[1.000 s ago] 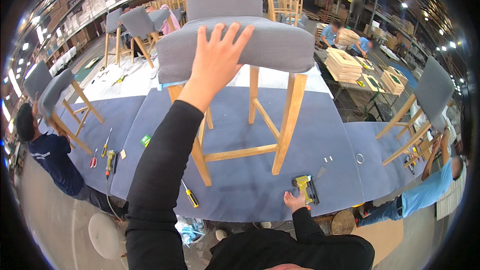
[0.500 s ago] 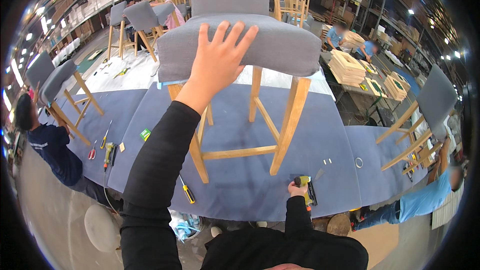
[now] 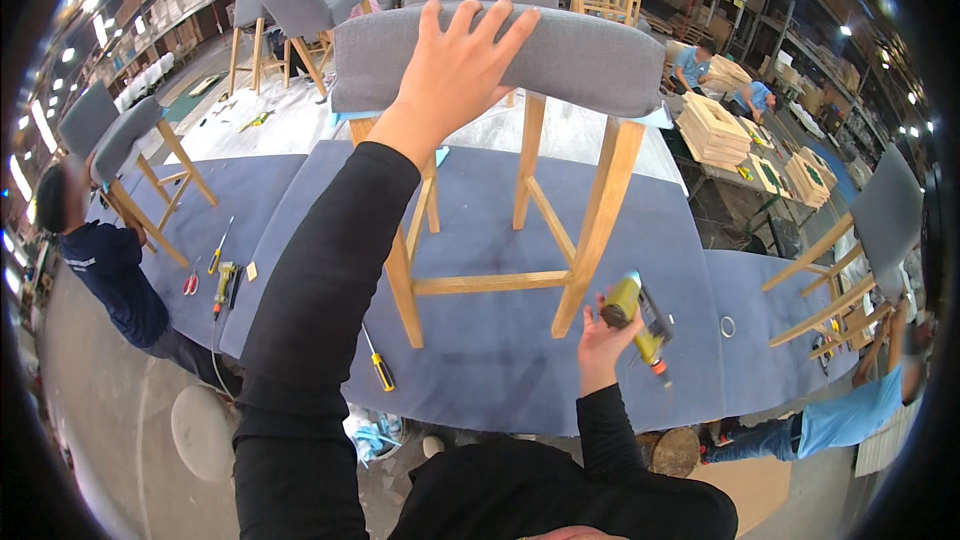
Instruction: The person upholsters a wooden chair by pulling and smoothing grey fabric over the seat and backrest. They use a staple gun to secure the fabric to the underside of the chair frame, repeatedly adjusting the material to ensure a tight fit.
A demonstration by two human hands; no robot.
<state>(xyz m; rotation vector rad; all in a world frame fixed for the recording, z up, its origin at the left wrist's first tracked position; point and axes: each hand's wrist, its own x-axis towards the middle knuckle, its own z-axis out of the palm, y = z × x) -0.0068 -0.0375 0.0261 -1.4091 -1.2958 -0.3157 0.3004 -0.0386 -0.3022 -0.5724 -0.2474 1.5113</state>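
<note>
A grey upholstered bar stool (image 3: 590, 60) with pale wooden legs stands upright on the blue-covered table in front of me. My left hand (image 3: 455, 75) lies spread over the front edge of its seat, fingers apart and pressing on the fabric. Down by the stool's right front leg, my right hand (image 3: 605, 340) is closed round a yellow-green staple gun (image 3: 648, 340), which looks pneumatic. The gun is raised off the cloth and tilted, its dark round end toward me. A yellow-handled screwdriver (image 3: 381, 368) lies near the table's front edge, beside my left sleeve.
On the table's left rest another air tool (image 3: 224, 285), red-handled pliers (image 3: 191, 284) and a second screwdriver (image 3: 216, 258). A white ring (image 3: 727, 326) lies to the right. Co-workers handle stools at both ends. Stacked wooden frames (image 3: 712, 132) stand on a table behind.
My right hand has lifted the staple gun off the table and turned it. The left hand stays on the seat. The whole view has shifted slightly.
</note>
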